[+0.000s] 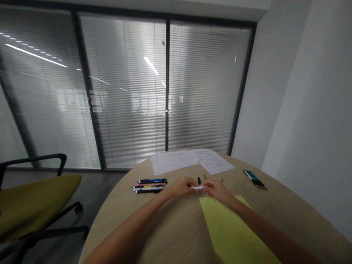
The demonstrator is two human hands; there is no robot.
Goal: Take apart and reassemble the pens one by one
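Observation:
My left hand (182,186) is closed, pinching one end of a short white pen barrel (197,187) above the table. At the barrel's other end, the fingers of my right hand (216,189) are closed around a pale, partly see-through part; its exact shape is blurred. Just beyond the hands lie a short black pen piece (199,180) and a thin dark stick (205,177). A tiny grey piece (222,180) rests farther right. Beneath my right forearm is a yellow sheet of paper (228,223).
Several pens (150,186) lie left of my left hand. More pens (254,179), green, white and black, are near the right edge of the round wooden table (165,231). Printed sheets (176,161) cover the far side. A yellow-green chair (41,200) stands at left.

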